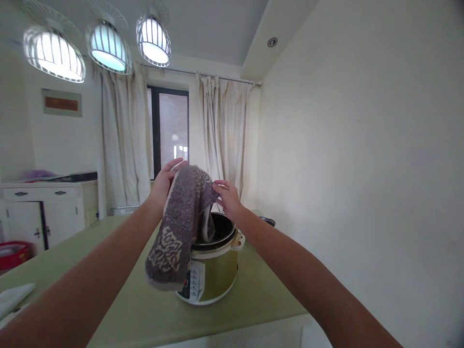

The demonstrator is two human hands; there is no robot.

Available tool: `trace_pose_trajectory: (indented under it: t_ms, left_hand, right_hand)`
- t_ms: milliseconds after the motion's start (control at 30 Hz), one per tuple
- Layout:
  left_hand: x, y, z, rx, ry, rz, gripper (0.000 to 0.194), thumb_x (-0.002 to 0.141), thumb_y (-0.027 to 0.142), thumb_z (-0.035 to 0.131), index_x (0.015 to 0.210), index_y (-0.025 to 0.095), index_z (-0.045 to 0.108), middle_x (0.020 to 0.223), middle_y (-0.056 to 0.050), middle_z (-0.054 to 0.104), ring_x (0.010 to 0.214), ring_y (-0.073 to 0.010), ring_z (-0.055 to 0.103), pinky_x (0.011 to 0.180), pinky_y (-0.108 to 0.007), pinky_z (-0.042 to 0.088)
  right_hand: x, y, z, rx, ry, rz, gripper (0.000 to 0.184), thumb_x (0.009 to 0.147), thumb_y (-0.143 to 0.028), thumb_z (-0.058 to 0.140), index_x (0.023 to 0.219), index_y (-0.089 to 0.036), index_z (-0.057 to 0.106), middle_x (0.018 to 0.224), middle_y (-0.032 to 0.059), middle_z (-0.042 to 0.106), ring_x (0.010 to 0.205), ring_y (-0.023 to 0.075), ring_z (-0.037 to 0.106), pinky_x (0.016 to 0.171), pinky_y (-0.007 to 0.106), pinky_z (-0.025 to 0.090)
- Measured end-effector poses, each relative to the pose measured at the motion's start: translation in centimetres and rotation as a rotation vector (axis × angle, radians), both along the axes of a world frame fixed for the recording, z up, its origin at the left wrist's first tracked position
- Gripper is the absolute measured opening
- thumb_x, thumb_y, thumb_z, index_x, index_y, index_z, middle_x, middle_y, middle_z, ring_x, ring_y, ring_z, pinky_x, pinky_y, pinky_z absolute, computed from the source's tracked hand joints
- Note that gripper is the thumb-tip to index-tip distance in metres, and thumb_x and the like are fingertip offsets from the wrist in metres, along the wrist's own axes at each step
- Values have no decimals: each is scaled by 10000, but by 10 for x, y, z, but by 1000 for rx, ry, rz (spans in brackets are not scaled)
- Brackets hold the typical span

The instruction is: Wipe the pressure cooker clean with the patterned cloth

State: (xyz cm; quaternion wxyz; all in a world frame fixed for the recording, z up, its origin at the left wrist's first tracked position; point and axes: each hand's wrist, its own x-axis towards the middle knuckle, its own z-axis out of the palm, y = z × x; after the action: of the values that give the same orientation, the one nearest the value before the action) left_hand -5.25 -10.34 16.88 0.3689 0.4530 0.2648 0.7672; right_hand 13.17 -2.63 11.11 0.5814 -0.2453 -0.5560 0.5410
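A brown patterned towel point(179, 227) hangs in the air over an open green-and-cream rice cooker point(213, 270), whose dark inner pot point(221, 229) shows behind it. My left hand point(165, 181) holds the towel's top fold, fingers wrapped over it. My right hand point(226, 195) pinches the towel's right edge just above the pot. The towel's lower end droops over the cooker's front control panel point(194, 282).
The cooker stands on a pale green table point(119, 299) near its right edge, close to a white wall point(362, 169). White cloth point(14, 297) lies at the table's left. A white cabinet point(47, 208), red basin point(12, 253), and curtained window point(168, 130) are behind.
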Motion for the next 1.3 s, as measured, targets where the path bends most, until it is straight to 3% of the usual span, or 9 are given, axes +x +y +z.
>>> trace_pose_trajectory:
  t_ms: [100,200,333,467,600,900,1100,1200,1300]
  left_hand:
    - [-7,-12,-3,-78,21,142,427,649,304,825,1049,238,691,993,-9,753,803,-189,703,653,-296,555]
    - [-16,-19,-13,-64,185,330,468,615,425,873,990,225,679,918,-5,709,718,-149,635,616,-267,502]
    - [-26,-17,-26,-112,402,451,446,563,392,875,921,192,697,931,-45,706,699,-149,612,597,-261,471]
    - [-27,-13,-23,-181,459,469,314,586,286,834,862,194,716,815,-41,718,683,-177,618,619,-282,479]
    - [-19,-12,-12,-271,392,348,322,576,174,816,881,198,716,715,-8,699,632,-158,605,611,-267,478]
    - [-6,-18,-18,-437,494,-7,407,483,311,1013,758,138,767,913,-154,806,762,-197,723,647,-266,581]
    - [-26,-8,-30,-508,450,132,383,363,171,998,653,165,749,706,-91,772,613,-187,687,547,-268,580]
    - [-39,-10,-32,-494,398,197,360,381,181,977,626,170,712,636,-52,731,554,-164,645,503,-260,559]
    - [-44,-16,-30,-404,341,196,320,484,223,950,697,159,721,746,-64,757,639,-154,667,573,-247,580]
  right_hand:
    - [12,11,17,161,-183,-350,205,842,-406,690,983,-261,660,982,21,739,962,201,681,815,310,537]
    - [31,21,39,291,-278,-487,247,865,-403,635,1073,-272,663,1009,18,739,975,193,683,846,299,530]
    - [47,24,72,330,-196,-417,417,832,-455,694,1194,-262,624,1032,33,744,903,194,695,784,302,544]
    - [48,21,104,401,-121,-324,377,798,-351,741,1140,-225,643,1058,57,748,936,192,710,817,314,562]
    - [49,23,127,462,-136,-380,322,791,-292,741,1093,-208,671,1057,56,751,976,185,712,891,327,557]
    - [57,24,134,535,-212,-408,297,774,-309,786,1031,-183,703,977,45,746,941,189,708,892,330,561]
    - [66,20,139,605,-280,-495,270,810,-357,780,1005,-183,711,986,54,749,946,199,708,899,341,556]
    - [74,20,147,586,-272,-567,232,774,-298,805,959,-191,713,929,40,740,910,197,703,900,345,551]
    - [81,23,153,598,-298,-581,239,728,-256,837,923,-191,716,891,29,728,878,194,693,887,345,547]
